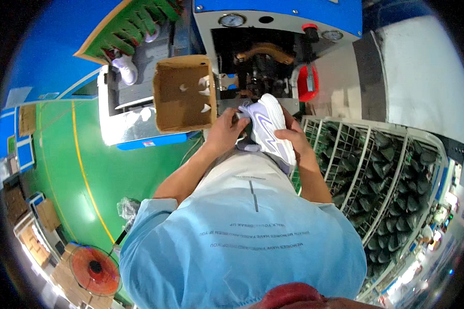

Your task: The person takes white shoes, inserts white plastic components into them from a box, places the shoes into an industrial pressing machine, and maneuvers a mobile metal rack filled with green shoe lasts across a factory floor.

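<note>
A white and lavender sneaker (267,126) is held tilted in front of my waist, its thick white sole turned to the right. My right hand (297,140) grips it from the sole side, thumb across the white midsole. On the other side, by the laces, my left hand (224,135) is closed, with thumb and fingers pinched around a small greyish piece that I cannot make out. Just beyond the hands stands a blue and white machine (278,11) with an open dark bay, which holds a brown curved part (265,50).
A cardboard box (183,123) with white scraps stands left of the machine. Behind it, another lavender sneaker (125,69) lies on a conveyor (144,56). To my right, a wire rack (345,198) holds many dark shoe lasts (397,206). A red container (308,85) sits by the machine; a fan (94,270) stands lower left.
</note>
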A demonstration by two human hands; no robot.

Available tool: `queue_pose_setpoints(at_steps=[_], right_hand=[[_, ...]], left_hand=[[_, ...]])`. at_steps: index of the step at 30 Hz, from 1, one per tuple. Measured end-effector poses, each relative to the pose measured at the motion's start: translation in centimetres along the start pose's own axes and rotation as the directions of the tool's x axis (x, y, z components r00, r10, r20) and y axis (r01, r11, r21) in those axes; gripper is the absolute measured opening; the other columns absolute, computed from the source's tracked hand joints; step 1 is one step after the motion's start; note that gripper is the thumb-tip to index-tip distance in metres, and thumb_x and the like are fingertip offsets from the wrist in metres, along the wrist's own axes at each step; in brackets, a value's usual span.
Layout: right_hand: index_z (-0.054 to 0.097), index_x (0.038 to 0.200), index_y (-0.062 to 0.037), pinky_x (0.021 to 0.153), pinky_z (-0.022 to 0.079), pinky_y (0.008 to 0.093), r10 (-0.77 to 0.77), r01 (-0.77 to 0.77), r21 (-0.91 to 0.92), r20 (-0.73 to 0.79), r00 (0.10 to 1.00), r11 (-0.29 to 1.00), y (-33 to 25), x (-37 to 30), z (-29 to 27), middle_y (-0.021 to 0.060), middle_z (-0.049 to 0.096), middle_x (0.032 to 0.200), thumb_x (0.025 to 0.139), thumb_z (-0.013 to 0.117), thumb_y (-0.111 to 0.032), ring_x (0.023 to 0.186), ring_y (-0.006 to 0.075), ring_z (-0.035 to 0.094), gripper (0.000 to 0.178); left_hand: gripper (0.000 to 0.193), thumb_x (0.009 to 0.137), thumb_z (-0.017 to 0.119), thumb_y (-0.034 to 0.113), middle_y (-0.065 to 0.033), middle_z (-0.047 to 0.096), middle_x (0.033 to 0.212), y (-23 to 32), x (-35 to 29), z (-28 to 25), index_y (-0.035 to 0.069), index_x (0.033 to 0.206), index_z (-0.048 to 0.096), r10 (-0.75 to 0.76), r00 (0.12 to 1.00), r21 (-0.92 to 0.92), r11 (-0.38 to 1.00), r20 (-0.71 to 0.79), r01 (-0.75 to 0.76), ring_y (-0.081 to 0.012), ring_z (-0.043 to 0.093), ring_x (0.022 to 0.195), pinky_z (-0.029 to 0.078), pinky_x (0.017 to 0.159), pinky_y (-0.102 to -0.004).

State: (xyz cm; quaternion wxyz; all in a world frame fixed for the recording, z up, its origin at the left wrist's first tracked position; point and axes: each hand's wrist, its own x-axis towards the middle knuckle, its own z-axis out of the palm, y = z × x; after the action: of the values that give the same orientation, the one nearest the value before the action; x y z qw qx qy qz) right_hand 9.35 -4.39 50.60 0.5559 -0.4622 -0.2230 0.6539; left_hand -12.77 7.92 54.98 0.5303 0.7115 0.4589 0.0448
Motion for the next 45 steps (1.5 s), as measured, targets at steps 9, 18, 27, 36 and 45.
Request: queue_pose_setpoints(at_steps=[9, 18, 27, 36, 45], right_hand=[[0.026, 0.160, -0.0020, 0.114, 0.037, 0.0370, -0.246, 0.082, -0.414, -0.361, 0.899, 0.907, -2.3, 1.8, 0.2, 0.0173, 0.046, 0.152, 0.081, 0.068, -0.009, 0.136, 0.0286, 0.048, 0.090], [0.030, 0.161, -0.0167, 0.101, 0.049, 0.0411, -0.302, -0.367, -0.850, -0.488, 0.819, 0.378, -6.7, 10.0, 2.7, 0.0267, 0.056, 0.142, 0.069, 0.082, -0.035, 0.124, 0.0379, 0.062, 0.107], [0.006, 0.164, -0.0194, 0.085, 0.055, 0.0526, -0.375, -0.460, -0.886, -0.407, 0.833, -0.062, -4.0, 14.6, 4.4, 0.0388, 0.053, 0.129, 0.087, 0.068, -0.047, 0.106, 0.0511, 0.064, 0.103], [0.020, 0.163, -0.0184, 0.073, 0.058, 0.0531, -0.647, -0.210, -0.948, -0.007, 0.762, -0.238, -1.6, 13.6, 2.5, 0.0435, 0.058, 0.119, 0.085, 0.073, -0.038, 0.103, 0.0542, 0.065, 0.097], [0.026, 0.160, -0.0113, 0.077, 0.053, 0.0579, -0.780, -0.104, -0.990, 0.009, 0.625, -0.095, 3.7, 6.8, 2.0, 0.0344, 0.057, 0.114, 0.080, 0.077, -0.031, 0.092, 0.0487, 0.062, 0.097]], left_hand=[[0.032, 0.099, 0.065, 0.025, -0.0176, 0.071, 0.086, -4.1, 0.4, 0.3, 0.000, 0.118, 0.058, 0.118, 0.991, -0.073, 0.991, 0.060, -0.113, -0.0301, 0.069, 0.079, 0.052, 0.072, -0.0387], [0.039, 0.096, 0.067, 0.036, -0.0116, 0.068, 0.079, -9.5, 3.3, 1.0, -0.003, 0.100, 0.065, -0.068, 0.996, -0.291, 0.955, -0.061, 0.047, -0.0201, 0.064, 0.073, 0.051, 0.070, -0.0359], [0.036, 0.100, 0.065, 0.035, -0.0073, 0.065, 0.078, -11.1, 4.3, -1.7, -0.001, 0.095, 0.062, -0.297, 0.955, -0.753, 0.623, 0.022, 0.211, -0.0158, 0.063, 0.067, 0.052, 0.061, -0.0306], [0.040, 0.102, 0.059, 0.035, -0.0065, 0.066, 0.084, -15.4, 5.9, -5.0, -0.001, 0.119, 0.059, -0.419, 0.902, -0.707, 0.669, -0.105, 0.228, -0.0141, 0.065, 0.073, 0.052, 0.064, -0.0304], [0.028, 0.102, 0.058, 0.030, -0.0080, 0.068, 0.087, -9.9, 8.2, -2.2, 0.003, 0.106, 0.063, -0.205, 0.949, -0.716, 0.622, 0.241, 0.317, -0.0154, 0.063, 0.073, 0.048, 0.063, -0.0300]])
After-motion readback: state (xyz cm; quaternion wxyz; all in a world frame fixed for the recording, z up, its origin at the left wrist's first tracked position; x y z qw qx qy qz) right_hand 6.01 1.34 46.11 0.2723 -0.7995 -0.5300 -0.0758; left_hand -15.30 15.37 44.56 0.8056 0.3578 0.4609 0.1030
